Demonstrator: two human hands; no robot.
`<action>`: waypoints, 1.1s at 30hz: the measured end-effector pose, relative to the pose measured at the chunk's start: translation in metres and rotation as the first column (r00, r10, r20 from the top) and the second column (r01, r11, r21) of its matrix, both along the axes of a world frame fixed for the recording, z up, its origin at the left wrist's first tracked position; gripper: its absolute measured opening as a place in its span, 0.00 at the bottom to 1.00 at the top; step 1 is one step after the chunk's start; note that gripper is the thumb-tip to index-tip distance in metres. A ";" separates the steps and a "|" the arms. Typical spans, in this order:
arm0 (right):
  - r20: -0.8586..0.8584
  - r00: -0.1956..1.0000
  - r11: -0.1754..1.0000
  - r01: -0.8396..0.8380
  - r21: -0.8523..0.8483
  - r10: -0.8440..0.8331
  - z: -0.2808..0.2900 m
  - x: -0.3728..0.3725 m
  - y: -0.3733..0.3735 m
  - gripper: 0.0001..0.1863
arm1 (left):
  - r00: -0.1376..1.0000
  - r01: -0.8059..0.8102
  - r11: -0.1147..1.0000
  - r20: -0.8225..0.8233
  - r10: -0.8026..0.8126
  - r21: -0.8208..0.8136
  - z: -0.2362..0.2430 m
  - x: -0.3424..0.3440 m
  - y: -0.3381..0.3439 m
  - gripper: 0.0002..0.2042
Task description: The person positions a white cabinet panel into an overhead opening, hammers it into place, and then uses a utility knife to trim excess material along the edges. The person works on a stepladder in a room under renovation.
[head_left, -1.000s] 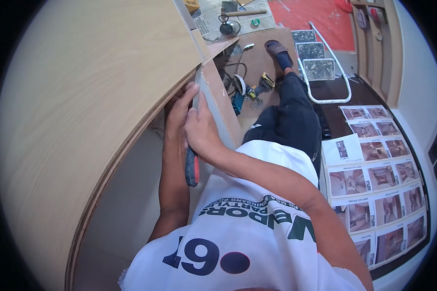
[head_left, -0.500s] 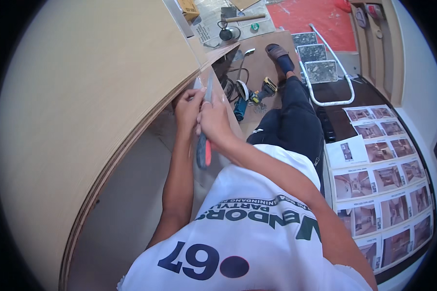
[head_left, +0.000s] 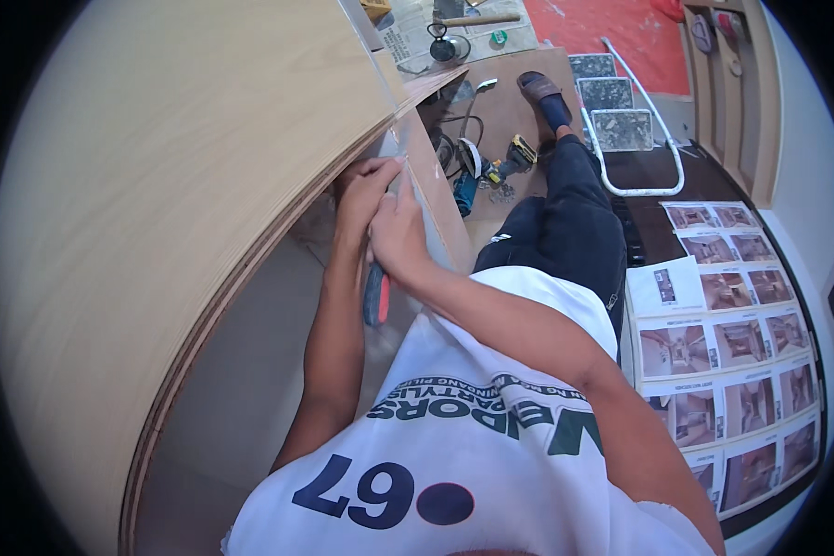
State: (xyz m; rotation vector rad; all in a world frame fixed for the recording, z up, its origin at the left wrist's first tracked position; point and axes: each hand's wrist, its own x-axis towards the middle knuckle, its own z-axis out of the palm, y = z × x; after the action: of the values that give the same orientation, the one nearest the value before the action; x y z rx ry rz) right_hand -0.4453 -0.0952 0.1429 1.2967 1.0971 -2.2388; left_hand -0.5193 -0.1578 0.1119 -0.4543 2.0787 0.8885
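A file [head_left: 375,296], its handle black and red, sticks out below my right hand [head_left: 397,232], whose fingers are closed round its upper part. The metal blade runs up toward a narrow pale panel [head_left: 434,176] and is mostly hidden by my fingers. My left hand [head_left: 363,196] is closed just left of it, by the underside of a large curved plywood sheet [head_left: 204,167]. Its fingertips meet near the blade's far end; what they pinch is hidden.
A cordless drill [head_left: 510,162] and a blue power tool [head_left: 465,193] lie on a brown board [head_left: 505,93] near my outstretched leg. Beyond are a hammer [head_left: 477,19] and a step ladder [head_left: 621,130]. Printed photo sheets [head_left: 741,343] cover a dark surface at right.
My right hand and the file have shifted slightly left, and less of the blade shows. My left fingers have moved a little right and up. The view has tilted slightly.
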 end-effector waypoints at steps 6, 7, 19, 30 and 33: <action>-0.090 0.994 0.992 0.055 -0.111 -0.066 0.026 0.003 0.024 0.29 | 0.968 -0.231 0.954 -0.055 0.245 0.192 0.008 0.011 0.003 0.10; -0.102 0.995 0.999 0.021 -0.027 -0.024 0.022 0.007 0.015 0.29 | 0.965 -0.241 0.951 -0.054 0.256 0.192 0.016 0.008 0.005 0.10; -0.101 0.992 0.995 -0.069 0.074 0.077 0.023 0.008 0.012 0.26 | 0.976 -0.204 0.972 0.101 0.192 0.119 0.026 0.012 -0.008 0.14; -0.065 0.975 0.961 -0.196 0.196 0.212 0.015 0.002 0.019 0.32 | 0.941 -0.303 0.931 0.222 0.257 0.203 0.020 0.009 -0.001 0.12; -0.045 0.982 0.956 -0.165 0.243 0.181 0.029 0.007 0.015 0.30 | 0.884 -0.407 0.871 0.356 0.302 0.274 0.035 0.014 -0.008 0.13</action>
State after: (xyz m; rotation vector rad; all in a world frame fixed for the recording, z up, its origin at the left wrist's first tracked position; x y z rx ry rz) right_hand -0.4382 -0.0804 0.1720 1.1671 1.4832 -2.0843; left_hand -0.5054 -0.1661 0.1470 -0.7528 1.5385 1.2854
